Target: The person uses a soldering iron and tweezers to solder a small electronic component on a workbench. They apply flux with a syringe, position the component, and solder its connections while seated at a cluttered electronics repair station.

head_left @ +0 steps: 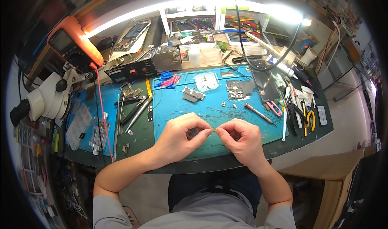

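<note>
Over the near part of the blue work mat [186,120], my left hand [184,136] and my right hand [240,140] meet fingertip to fingertip. Each hand pinches thumb against forefinger. Between the tips is something tiny and brownish, too small to name. Just beyond my hands lie two small metallic pieces, and to their right a screwdriver [260,113] with a brown handle. Farther back on the mat are a grey metal part [193,94], a clear plastic tray [206,81] of small bits and a phone circuit board [236,90].
An orange multimeter [74,45] and a white microscope [48,95] stand at the left. Pliers and tweezers [299,111] crowd the right side. A black cable [242,35] loops down from above. Tool compartments [192,25] line the back; a cardboard box [323,164] is at lower right.
</note>
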`<state>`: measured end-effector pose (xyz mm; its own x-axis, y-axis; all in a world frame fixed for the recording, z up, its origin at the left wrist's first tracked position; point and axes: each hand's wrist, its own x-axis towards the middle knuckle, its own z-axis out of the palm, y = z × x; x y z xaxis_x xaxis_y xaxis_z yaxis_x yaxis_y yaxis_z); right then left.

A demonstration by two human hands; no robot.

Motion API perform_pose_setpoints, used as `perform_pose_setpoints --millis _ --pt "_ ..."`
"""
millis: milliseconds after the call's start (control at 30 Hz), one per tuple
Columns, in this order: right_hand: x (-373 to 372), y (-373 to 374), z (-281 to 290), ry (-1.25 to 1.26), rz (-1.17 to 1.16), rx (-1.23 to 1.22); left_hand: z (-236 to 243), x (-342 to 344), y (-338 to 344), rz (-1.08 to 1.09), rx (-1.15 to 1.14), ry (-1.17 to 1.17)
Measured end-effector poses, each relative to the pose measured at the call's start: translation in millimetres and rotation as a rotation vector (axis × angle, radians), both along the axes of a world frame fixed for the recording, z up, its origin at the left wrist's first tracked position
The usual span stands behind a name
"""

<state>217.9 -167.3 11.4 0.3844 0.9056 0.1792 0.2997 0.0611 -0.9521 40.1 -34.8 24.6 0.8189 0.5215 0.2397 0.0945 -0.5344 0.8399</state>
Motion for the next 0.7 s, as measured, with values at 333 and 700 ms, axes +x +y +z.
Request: perform_pose_setpoints --millis 333,700 --pt "-3 -5 4 -0.257 -0.038 0.001 1 1 -2 -0.034 0.012 0.033" --pt "112 -42 26 -0.642 -0.566 -0.052 3 0 1 0.014 0.023 0.031"
